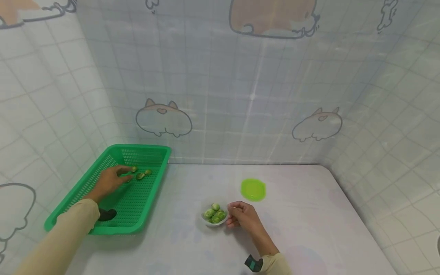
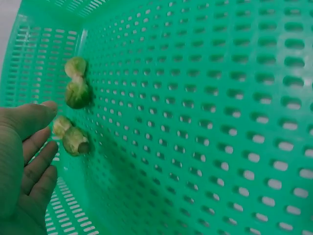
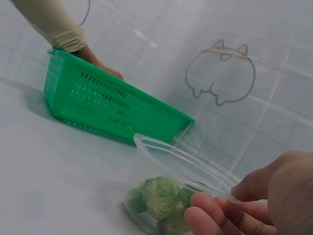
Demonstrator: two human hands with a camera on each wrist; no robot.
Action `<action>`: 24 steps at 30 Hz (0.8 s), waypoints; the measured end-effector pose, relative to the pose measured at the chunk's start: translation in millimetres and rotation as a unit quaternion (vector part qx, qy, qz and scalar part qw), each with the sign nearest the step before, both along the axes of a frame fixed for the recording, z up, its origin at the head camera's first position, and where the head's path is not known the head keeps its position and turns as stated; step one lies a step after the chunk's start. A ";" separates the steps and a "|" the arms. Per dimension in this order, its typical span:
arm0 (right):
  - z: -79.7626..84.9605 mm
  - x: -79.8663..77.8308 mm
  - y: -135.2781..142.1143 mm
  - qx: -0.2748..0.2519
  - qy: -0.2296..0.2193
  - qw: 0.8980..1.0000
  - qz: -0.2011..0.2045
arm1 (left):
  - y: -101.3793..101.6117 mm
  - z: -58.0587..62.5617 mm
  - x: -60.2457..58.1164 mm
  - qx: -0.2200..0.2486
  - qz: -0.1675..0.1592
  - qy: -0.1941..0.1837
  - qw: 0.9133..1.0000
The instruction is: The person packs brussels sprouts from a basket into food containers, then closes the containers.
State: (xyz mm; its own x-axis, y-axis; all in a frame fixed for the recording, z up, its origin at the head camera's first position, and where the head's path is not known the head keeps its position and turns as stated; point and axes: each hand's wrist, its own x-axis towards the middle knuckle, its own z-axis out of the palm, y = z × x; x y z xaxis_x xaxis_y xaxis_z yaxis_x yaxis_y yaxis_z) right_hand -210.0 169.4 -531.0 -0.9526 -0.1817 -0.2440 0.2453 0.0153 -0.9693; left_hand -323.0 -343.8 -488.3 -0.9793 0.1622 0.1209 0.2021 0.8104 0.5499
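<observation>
Inside the green plastic basket (image 1: 151,208), my left hand (image 1: 111,181) reaches over the floor with thumb and fingers spread apart. Several Brussels sprouts (image 2: 77,93) lie just beyond its fingertips, and nothing shows between the fingers. My right hand (image 1: 243,217) pinches the rim of a clear round plastic container (image 3: 146,156) between thumb and fingers. Several green Brussels sprouts (image 3: 159,196) sit in the container, which stands on the table to the right of the basket.
A bright green round lid (image 1: 253,190) lies flat on the white table (image 1: 185,191), behind the container. Patterned sheeting (image 1: 220,95) with cartoon animals walls the table at the back and both sides.
</observation>
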 end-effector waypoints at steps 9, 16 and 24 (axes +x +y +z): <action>0.8 0.3 0.7 -0.002 0.001 1.000 0.005 | -14.3 -11.7 -9.6 -0.037 0.004 -0.028 0.999; 0.4 -0.9 1.3 -0.002 -0.004 1.000 -0.001 | -18.8 -17.6 -14.0 -0.055 -0.003 -0.025 0.998; -2.9 -3.5 1.5 -0.004 -0.008 1.000 -0.001 | -19.0 -20.8 -15.2 -0.059 -0.006 -0.015 0.998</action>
State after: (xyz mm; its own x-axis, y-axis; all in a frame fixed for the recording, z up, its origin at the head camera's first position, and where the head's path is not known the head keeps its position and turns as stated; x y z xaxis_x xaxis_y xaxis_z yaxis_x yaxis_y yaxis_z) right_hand -213.5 170.9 -533.9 -0.9489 -0.1822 -0.2576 0.2606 0.0077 -0.9654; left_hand -338.2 -362.9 -509.0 -0.9802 0.1851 0.0703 0.1966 0.8678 0.4564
